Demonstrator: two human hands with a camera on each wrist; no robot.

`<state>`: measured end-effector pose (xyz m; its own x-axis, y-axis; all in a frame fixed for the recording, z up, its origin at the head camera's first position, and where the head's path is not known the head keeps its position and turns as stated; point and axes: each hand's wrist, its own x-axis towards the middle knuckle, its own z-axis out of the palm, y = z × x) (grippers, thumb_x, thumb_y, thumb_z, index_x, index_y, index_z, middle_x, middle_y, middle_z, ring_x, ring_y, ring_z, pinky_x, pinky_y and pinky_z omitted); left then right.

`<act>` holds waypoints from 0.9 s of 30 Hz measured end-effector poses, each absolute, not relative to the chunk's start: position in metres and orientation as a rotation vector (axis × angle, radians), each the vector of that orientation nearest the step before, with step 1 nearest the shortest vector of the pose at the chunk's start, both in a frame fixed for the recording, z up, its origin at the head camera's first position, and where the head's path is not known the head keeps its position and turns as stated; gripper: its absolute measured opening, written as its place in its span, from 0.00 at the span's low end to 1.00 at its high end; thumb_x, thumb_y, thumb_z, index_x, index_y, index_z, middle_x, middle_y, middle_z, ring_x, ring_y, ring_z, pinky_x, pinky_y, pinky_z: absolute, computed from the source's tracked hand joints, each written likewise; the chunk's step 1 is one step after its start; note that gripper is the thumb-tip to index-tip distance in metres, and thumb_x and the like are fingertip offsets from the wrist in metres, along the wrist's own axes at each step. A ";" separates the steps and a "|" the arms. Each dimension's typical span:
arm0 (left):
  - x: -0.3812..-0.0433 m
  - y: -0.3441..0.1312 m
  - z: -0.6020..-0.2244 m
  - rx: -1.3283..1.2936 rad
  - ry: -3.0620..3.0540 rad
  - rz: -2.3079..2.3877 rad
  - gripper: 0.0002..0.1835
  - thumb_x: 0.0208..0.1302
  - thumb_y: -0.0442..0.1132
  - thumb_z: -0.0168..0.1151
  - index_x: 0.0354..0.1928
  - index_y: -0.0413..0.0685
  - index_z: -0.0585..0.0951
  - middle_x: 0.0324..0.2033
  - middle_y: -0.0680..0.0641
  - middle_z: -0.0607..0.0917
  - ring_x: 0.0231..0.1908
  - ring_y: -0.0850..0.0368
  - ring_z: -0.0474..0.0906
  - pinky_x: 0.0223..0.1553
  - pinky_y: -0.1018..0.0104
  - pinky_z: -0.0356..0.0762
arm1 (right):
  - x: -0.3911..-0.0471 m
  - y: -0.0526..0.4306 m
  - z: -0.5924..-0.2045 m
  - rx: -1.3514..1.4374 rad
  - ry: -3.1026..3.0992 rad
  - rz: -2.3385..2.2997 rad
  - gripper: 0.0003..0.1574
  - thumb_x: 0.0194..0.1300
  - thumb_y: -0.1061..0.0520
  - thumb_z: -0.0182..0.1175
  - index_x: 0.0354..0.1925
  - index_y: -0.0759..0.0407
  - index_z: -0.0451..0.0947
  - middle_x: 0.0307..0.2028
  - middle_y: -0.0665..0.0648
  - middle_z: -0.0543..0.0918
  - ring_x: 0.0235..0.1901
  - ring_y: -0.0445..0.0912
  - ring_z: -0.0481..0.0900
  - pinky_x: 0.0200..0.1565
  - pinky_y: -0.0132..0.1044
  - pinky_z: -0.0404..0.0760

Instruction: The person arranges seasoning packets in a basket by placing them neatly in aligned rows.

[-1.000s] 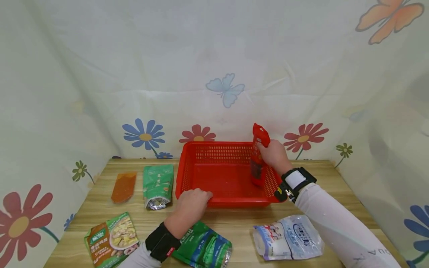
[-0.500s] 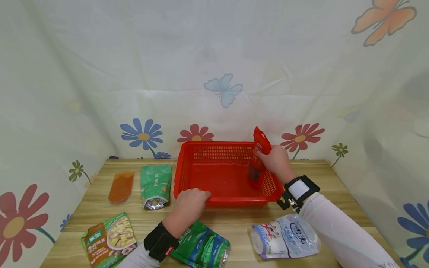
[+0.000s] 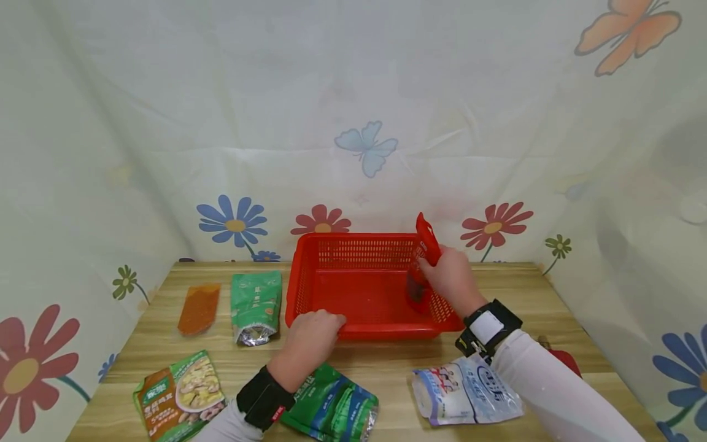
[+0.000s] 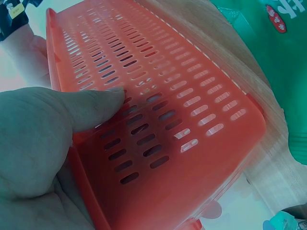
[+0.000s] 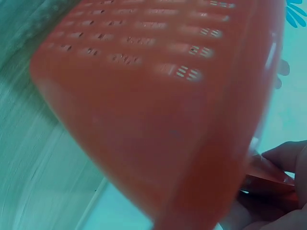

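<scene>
My left hand [image 3: 311, 337] holds the front rim of a red slotted plastic basket [image 3: 381, 332]. In the left wrist view its thumb [image 4: 98, 108] lies against the slotted wall, and the other fingers are mostly hidden behind the rim. At the basket's right end my right hand [image 3: 450, 276] pinches the upper part of a red packet [image 3: 424, 245]. The packet stands nearly upright, its dark lower part down inside the basket. In the right wrist view the fingers and the red film [image 5: 268, 175] show past the basket's outer wall.
Left of the basket lie a flat orange-brown packet [image 3: 200, 309] and a green pouch [image 3: 257, 301]. Nearer are a brown-and-green food packet [image 3: 182, 396], a green-and-blue pouch [image 3: 334, 405] and a white-and-blue bag [image 3: 469, 393]. Something red [image 3: 566, 361] shows behind the right sleeve.
My right hand has lowered the red packet deeper into the basket and slightly left. My left hand keeps its hold on the rim. The red thing by the right sleeve has come into view.
</scene>
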<state>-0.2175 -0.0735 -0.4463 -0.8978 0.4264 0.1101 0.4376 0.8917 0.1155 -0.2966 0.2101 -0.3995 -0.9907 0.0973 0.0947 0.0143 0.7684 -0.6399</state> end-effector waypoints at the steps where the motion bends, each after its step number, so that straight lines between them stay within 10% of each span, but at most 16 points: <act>1: -0.218 -0.073 -0.446 -0.682 -2.975 -0.212 0.11 0.62 0.40 0.74 0.47 0.53 0.89 0.29 0.51 0.88 0.25 0.58 0.78 0.31 0.62 0.83 | -0.296 0.210 -0.400 -0.093 -2.836 1.017 0.27 0.72 0.46 0.64 0.60 0.62 0.76 0.49 0.65 0.88 0.34 0.55 0.87 0.43 0.50 0.89; 27: -0.218 -0.073 -0.447 -0.665 -2.983 -0.207 0.11 0.62 0.41 0.73 0.46 0.52 0.89 0.28 0.52 0.87 0.24 0.58 0.75 0.29 0.64 0.81 | -0.290 0.206 -0.399 -0.141 -2.844 1.023 0.22 0.73 0.46 0.60 0.55 0.60 0.75 0.44 0.63 0.88 0.32 0.53 0.85 0.42 0.48 0.90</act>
<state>-0.2181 -0.0726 -0.4467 -0.9029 0.4167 0.1055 0.4272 0.8969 0.1142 -0.2899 0.2064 -0.3991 -0.9890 0.1263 0.0771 0.0482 0.7677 -0.6390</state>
